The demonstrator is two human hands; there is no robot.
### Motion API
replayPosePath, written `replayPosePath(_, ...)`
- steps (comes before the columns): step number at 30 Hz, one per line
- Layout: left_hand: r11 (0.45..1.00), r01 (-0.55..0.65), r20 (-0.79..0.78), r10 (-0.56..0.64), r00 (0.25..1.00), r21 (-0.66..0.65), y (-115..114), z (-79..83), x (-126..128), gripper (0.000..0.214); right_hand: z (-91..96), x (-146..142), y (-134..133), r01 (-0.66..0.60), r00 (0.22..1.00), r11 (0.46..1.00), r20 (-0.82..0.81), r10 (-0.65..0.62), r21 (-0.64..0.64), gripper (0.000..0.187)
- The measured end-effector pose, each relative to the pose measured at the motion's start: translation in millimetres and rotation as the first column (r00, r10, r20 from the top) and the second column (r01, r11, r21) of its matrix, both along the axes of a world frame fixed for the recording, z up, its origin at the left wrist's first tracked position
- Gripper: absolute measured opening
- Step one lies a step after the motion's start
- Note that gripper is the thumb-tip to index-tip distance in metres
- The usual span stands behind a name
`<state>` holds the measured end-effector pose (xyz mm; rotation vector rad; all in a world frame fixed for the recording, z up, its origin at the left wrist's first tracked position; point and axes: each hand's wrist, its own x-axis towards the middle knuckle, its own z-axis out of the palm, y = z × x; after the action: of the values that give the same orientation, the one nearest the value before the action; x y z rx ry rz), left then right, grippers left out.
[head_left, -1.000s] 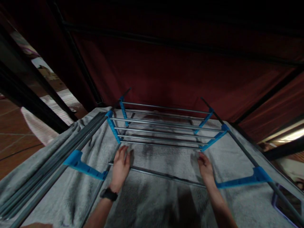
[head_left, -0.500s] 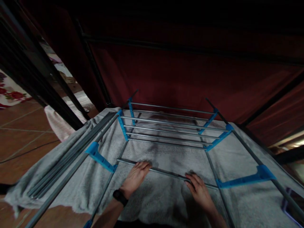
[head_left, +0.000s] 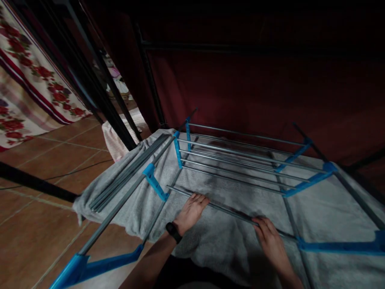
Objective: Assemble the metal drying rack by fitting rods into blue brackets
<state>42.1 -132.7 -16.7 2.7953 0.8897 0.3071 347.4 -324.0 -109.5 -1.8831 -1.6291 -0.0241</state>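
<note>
Head view: grey blanket (head_left: 222, 237) beneath tubular rack (head_left: 240, 153) with blue brackets (head_left: 314, 179). Rod bundle (head_left: 129, 172) lies at left. Single metal rod (head_left: 231, 211) crosses between rack's sides. I have left hand (head_left: 193, 208) and right hand (head_left: 268, 235) closed over it, fingers curled, palms down.

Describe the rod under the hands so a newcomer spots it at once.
On the gray blanket sits a blue-bracketed rack. Closer to the camera than its far crosswise rods, one gray rod runs crosswise by itself. Unlike those rods, it has the left hand and right hand on it.
</note>
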Motion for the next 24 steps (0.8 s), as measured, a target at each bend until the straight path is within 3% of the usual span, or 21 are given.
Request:
replayPosePath(7,0.998,0.067,0.000,-0.067,0.998,-0.004,11,-15.1,-9,0.050,15.9,-15,7,0.020,1.000,0.999,-0.008,-0.020,-0.039,0.027)
replayPosePath(14,0.986,0.153,0.071,-0.157,0.985,0.059,30,-35.3,-9,0.042,34.7,-23,8,0.077,0.997,0.995,0.010,-0.077,-0.069,0.024)
replayPosePath(24,0.977,0.186,0.119,-0.198,0.973,0.104,38,-36.4,-6,0.040,33.6,-25,4,0.098,0.995,0.990,-0.001,-0.099,-0.104,0.025)
